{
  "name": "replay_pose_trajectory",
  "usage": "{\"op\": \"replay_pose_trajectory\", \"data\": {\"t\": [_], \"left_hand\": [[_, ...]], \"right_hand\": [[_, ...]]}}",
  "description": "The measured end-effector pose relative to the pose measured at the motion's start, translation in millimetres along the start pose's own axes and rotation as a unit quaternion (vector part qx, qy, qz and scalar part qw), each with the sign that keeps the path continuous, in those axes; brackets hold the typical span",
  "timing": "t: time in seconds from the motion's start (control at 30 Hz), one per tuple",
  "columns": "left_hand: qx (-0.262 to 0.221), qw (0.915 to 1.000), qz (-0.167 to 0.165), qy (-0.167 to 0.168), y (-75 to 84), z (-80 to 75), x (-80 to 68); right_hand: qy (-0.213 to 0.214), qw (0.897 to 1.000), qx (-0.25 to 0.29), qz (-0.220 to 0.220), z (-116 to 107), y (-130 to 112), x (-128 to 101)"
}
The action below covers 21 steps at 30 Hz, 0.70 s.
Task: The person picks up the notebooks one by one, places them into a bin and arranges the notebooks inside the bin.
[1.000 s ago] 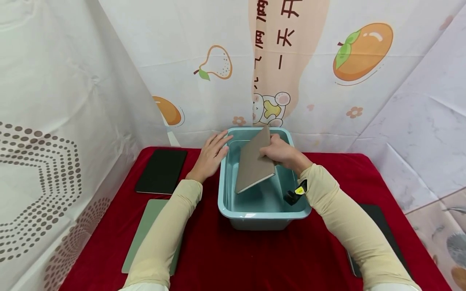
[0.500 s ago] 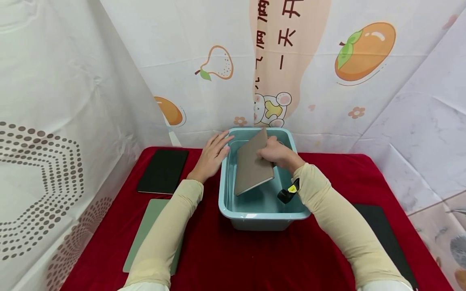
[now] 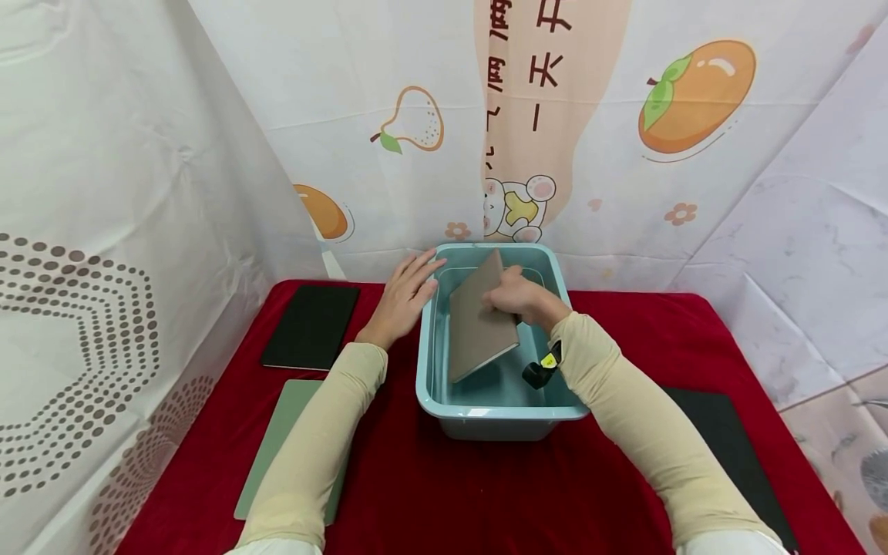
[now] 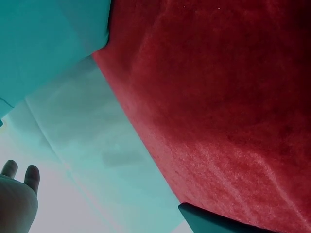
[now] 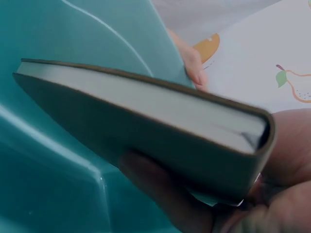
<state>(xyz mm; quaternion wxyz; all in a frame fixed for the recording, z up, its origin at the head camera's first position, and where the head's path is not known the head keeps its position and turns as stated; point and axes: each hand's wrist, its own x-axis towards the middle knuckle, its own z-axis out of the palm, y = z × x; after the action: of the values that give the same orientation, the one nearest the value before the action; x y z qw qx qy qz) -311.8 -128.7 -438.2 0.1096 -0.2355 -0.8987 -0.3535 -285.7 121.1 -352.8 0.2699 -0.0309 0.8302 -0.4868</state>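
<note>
Now the right hand (image 3: 516, 297), gripping the brown notebook (image 3: 480, 320), has sunk it lower into the teal tub (image 3: 499, 405), while the flat-fingered left hand (image 3: 402, 297) steadies the rim.

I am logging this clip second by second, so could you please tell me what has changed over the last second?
The right hand has carried the tan notebook it grips slightly lower and to the left inside the teal tub. The left hand has stayed flat against the tub's left rim, and the notebooks on the red cloth have not moved.

A black notebook (image 3: 309, 326) and a green one (image 3: 287, 447) lie on the red cloth (image 3: 444, 486).
</note>
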Motion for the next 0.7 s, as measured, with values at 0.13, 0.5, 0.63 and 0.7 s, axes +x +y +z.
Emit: {"op": "replay_pose_trajectory", "data": {"t": [0.13,0.5,0.63,0.7], "left_hand": [[-0.002,1.0,0.001,-0.002,-1.0,-1.5,0.3],[-0.017,0.9998,0.001,0.006,-3.8,1.7,0.4],[-0.021,0.9998,-0.006,0.002,-2.8,1.3,-0.3],[-0.019,0.9998,-0.007,0.0,-2.6,1.1,-0.2]], "right_hand": [[0.004,1.0,-0.016,0.007,3,3,3],[0.015,1.0,-0.021,0.012,11,9,7],[0.006,1.0,-0.02,0.016,12,11,7],[0.003,0.999,-0.025,0.021,13,12,8]]}}
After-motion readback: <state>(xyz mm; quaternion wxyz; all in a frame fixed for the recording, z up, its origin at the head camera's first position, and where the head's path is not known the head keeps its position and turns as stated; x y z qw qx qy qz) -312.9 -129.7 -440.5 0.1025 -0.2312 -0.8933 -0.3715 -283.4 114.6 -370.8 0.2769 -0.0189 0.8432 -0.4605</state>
